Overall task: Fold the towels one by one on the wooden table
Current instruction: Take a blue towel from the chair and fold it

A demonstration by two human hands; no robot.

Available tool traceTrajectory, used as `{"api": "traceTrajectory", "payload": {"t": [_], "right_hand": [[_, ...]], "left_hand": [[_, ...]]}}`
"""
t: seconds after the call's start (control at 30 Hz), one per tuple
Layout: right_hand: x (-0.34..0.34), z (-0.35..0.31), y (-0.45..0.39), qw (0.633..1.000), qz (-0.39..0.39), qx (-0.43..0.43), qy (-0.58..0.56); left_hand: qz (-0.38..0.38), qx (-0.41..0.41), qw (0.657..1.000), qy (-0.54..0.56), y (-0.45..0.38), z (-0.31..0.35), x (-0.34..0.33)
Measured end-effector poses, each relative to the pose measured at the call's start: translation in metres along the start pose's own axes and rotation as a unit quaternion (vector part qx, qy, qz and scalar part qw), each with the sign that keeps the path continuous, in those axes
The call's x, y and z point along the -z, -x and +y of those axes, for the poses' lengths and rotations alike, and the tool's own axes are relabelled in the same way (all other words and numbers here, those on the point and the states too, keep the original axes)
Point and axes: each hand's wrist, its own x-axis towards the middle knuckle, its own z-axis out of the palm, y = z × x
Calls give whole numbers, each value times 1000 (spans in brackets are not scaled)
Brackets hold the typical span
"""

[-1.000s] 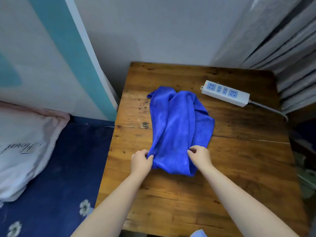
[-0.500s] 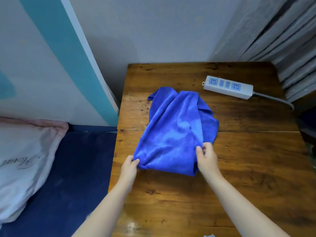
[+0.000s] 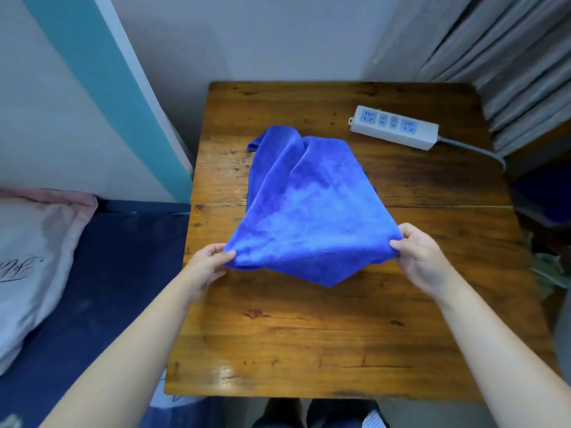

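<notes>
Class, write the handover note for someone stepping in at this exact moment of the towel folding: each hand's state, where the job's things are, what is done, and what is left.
Left hand: pinches the near left corner of the blue towel.
Right hand: pinches the near right corner.
Towel: its near edge is raised and stretched between the hands; its far part lies bunched on the wooden table. A white power strip lies at the far right, apart from the towel.
Done: towel gripped and partly spread.
Left: flatten it, fold it, set it down. No other towel is in view.
</notes>
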Motion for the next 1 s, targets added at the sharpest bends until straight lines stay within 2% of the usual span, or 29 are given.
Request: {"api": "traceTrajectory", "payload": {"t": [0.07, 0.13, 0.23, 0.33, 0.47, 0.57, 0.73, 0.87, 1.0], "right_hand": [[5, 2, 2, 1000, -12, -1, 23], [11, 4, 7, 997, -18, -29, 69], [21, 11, 16, 977, -23, -106, 182], [26, 18, 24, 956, -18, -164, 241], [18, 20, 22, 930, 76, -98, 346], [10, 10, 20, 926, 142, -55, 344], [14, -24, 23, 929, 178, -36, 322], [26, -39, 27, 933, 190, -41, 303], [34, -16, 33, 906, 255, -102, 321]], "left_hand": [[-27, 35, 999, -3, -1, -1, 0], [-7, 49, 999, -7, -2, -3, -2], [26, -1, 998, -55, 5, -2, -7], [47, -56, 994, -83, 11, -4, -3], [41, -90, 983, -152, 14, -8, -2], [55, -98, 978, -174, 18, -8, -6], [75, -120, 974, -177, 23, 2, -8], [91, -154, 967, -181, 31, 13, -7], [74, -130, 966, -210, 38, 4, -8]]}}
